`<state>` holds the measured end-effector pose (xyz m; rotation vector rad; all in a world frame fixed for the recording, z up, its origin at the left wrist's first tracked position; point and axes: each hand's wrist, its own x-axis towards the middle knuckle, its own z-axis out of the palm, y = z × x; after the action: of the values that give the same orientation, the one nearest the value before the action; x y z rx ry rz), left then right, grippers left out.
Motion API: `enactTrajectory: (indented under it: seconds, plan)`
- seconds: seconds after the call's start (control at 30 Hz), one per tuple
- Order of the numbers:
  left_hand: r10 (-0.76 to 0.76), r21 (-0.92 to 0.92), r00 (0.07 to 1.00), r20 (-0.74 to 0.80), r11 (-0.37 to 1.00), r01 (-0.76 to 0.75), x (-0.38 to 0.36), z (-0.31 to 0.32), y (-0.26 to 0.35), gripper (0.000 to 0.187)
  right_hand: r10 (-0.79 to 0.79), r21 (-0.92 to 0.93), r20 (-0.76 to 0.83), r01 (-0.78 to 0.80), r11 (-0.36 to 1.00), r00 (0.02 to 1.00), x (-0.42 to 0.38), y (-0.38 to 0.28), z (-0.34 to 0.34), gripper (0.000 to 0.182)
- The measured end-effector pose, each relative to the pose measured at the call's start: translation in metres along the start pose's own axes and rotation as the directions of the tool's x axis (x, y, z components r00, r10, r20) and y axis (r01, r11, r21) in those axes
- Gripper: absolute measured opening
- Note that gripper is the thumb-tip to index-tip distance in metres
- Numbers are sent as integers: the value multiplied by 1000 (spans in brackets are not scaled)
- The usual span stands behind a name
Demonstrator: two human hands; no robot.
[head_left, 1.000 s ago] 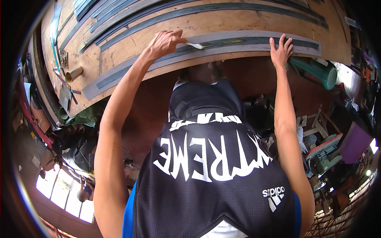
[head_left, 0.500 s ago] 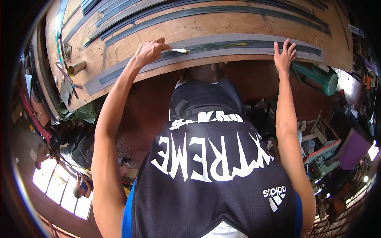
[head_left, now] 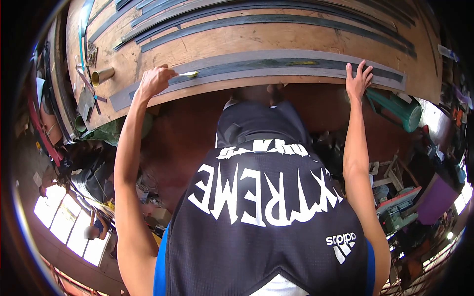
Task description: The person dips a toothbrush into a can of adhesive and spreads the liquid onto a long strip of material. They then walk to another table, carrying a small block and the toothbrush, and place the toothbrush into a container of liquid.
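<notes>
My left hand (head_left: 156, 81) is closed around a small brush (head_left: 189, 74), pale with a yellowish tip. The tip rests on a long dark strip (head_left: 237, 67), which lies on a wider grey strip (head_left: 276, 55) along the table's near edge. Glossy yellowish-green patches show on the dark strip, right of its middle. My right hand (head_left: 357, 83) lies with its fingers spread over the right part of both strips and grips nothing.
Several dark strips (head_left: 276, 18) lie farther back on the wooden table (head_left: 197, 47). A brass-coloured cup (head_left: 102, 76) lies on its side at the left. A green stool (head_left: 407, 116) stands below the right edge. Another person (head_left: 96, 228) is at far lower left.
My left hand has drawn the brush leftward along the dark strip. My right hand keeps its place on the strips. The whole view has shifted slightly.
</notes>
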<state>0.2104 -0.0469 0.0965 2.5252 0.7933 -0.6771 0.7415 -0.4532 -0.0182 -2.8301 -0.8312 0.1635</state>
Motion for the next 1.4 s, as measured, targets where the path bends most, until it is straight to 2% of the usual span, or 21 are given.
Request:
enactTrajectory:
  seconds: [0.17,0.3,0.33,0.4,0.47,0.53,0.6,0.7,0.83,1.03,1.17,1.27,1.3,1.33,1.4]
  plan:
    - [-252,73,962,107,967,245,-32,-22,-11,25,-11,1,-8,11,1000,1000,0,-1,2,81]
    - [-287,-81,958,-18,955,284,-45,-28,21,23,-43,-56,-59,39,998,997,2,4,9,80]
    - [-260,-86,965,-20,962,258,-40,-22,37,23,-45,-68,-63,41,997,997,1,5,9,80]
    - [-137,-257,958,-250,964,71,-26,-2,68,22,-42,-32,-72,40,999,997,-1,3,9,80]
    - [-128,-406,943,-307,914,-8,-2,13,118,20,1,32,-52,1,999,999,-4,-5,4,80]
    - [-47,-444,931,-362,887,-128,25,26,168,20,30,25,-25,-30,999,999,-8,-14,-4,81]
    - [-41,-480,932,-359,865,-147,47,38,211,19,24,35,-59,-22,999,998,-11,-19,-9,82]
    - [-118,-530,901,-417,837,-135,70,58,255,20,28,91,-102,-19,996,994,-7,-23,-12,84]
    - [-257,-599,859,-443,798,-70,75,83,291,20,2,-3,-88,-2,1000,996,-8,-18,-14,87]
    - [-575,-760,696,-430,647,65,68,115,311,19,-19,23,-36,20,1000,999,-2,-12,-30,84]
    - [-636,-805,644,-425,591,52,62,124,314,16,-45,25,-53,46,999,998,5,-8,-36,77]
    - [-655,-788,601,-458,612,66,59,129,312,16,-102,28,-104,106,994,989,9,-9,-42,56]
    - [-668,-795,590,-454,602,70,58,132,311,16,-202,81,-180,219,972,963,13,-10,-44,38]
    - [-672,-791,578,-463,608,74,58,131,311,16,-217,78,-175,233,969,961,18,-18,-47,38]
    - [-679,-793,572,-459,604,80,52,132,316,16,-311,374,20,282,884,950,30,-37,-56,23]
